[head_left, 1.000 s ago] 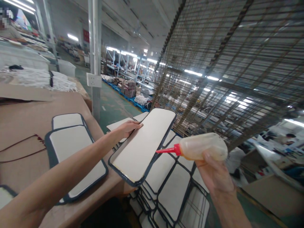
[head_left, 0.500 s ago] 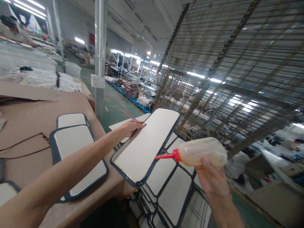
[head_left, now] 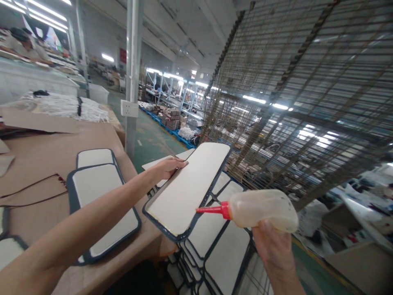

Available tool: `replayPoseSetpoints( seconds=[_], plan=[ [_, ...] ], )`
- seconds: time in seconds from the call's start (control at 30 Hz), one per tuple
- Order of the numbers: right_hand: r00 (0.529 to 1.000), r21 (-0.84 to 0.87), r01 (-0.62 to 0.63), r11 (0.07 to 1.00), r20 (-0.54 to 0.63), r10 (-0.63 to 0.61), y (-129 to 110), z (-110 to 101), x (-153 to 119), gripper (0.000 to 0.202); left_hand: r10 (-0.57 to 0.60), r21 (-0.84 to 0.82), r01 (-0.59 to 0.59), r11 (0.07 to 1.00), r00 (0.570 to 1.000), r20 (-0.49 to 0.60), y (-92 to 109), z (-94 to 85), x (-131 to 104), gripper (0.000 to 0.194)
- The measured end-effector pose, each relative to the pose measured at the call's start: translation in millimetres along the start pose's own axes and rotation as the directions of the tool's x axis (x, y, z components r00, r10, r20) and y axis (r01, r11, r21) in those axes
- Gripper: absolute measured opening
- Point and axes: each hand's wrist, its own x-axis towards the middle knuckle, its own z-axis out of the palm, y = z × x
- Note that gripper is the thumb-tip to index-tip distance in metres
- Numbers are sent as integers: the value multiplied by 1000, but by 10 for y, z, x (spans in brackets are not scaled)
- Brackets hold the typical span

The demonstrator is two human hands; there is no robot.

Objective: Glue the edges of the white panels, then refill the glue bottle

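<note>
My left hand (head_left: pixel 172 167) grips the upper left edge of a long white panel (head_left: pixel 193 184) with a dark blue border and rounded corners, held tilted in front of me. In my right hand (head_left: pixel 272 241) is a translucent squeeze bottle (head_left: pixel 262 208) with a red nozzle, lying nearly level. The nozzle tip is at the panel's right edge, by the dark border. Along the panel's lower border runs a wet-looking, shiny line. My right fingers are partly hidden behind the bottle.
Similar bordered panels (head_left: pixel 101 196) lie on the brown table (head_left: pixel 92 141) at left. More panels (head_left: pixel 229 252) are stacked below the held one. A wire rack (head_left: pixel 294 73) rises at right. A metal post (head_left: pixel 132 78) with a socket box stands ahead. A person (head_left: pixel 24 45) sits far left.
The squeeze bottle and my right hand have moved slightly down, its nozzle tip shifting down and left along the panel's right edge. My left hand still holds the panel.
</note>
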Motion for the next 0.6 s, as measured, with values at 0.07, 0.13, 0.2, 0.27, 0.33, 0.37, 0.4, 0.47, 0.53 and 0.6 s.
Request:
replayPoseSetpoints(
  seconds=[0.07, 0.13, 0.2, 0.27, 0.33, 0.37, 0.4, 0.47, 0.53, 0.6],
  plan=[
    [1000, -3, 8, 1000, 19, -8, 11, -5, -31, 57, -5, 2, 5, 1000, 1000, -3, -5, -17, 12, 29],
    [1000, 0, 2, 1000, 23, -2, 22, -10, -59, 55, -6, 3, 6, 1000, 1000, -6, -9, -31, 21, 29],
    [999, 8, -24, 1000, 30, 24, 44, -19, -92, 56, -5, 2, 5, 1000, 1000, -11, -11, -43, 30, 30],
    [998, 18, -56, 998, 41, 56, 78, -28, -138, 59, -6, 3, 6, 1000, 1000, -19, -10, -56, 42, 30],
    [996, 24, -78, 997, 48, 77, 111, -31, -203, 61, -6, 6, 6, 1000, 999, -36, -8, -72, 61, 29],
    [995, 27, -89, 996, 56, 88, 121, -28, -237, 62, -3, 8, 3, 1000, 999, -48, -7, -81, 73, 29],
    [993, 30, -101, 994, 67, 99, 124, -22, -267, 62, 4, 10, -3, 1000, 998, -60, -7, -90, 85, 29],
    [992, 51, -111, 993, 74, 107, 105, 4, -295, 62, 26, 19, -25, 1000, 996, -82, -12, -101, 103, 31],
    [996, 91, -88, 992, 17, 87, 63, 43, -246, 61, 61, 40, -57, 998, 993, -97, -30, -96, 100, 34],
    [995, 128, -24, 992, -96, 37, 23, 89, -110, 62, 100, 73, -93, 993, 990, -96, -64, -65, 66, 39]
  ],
)
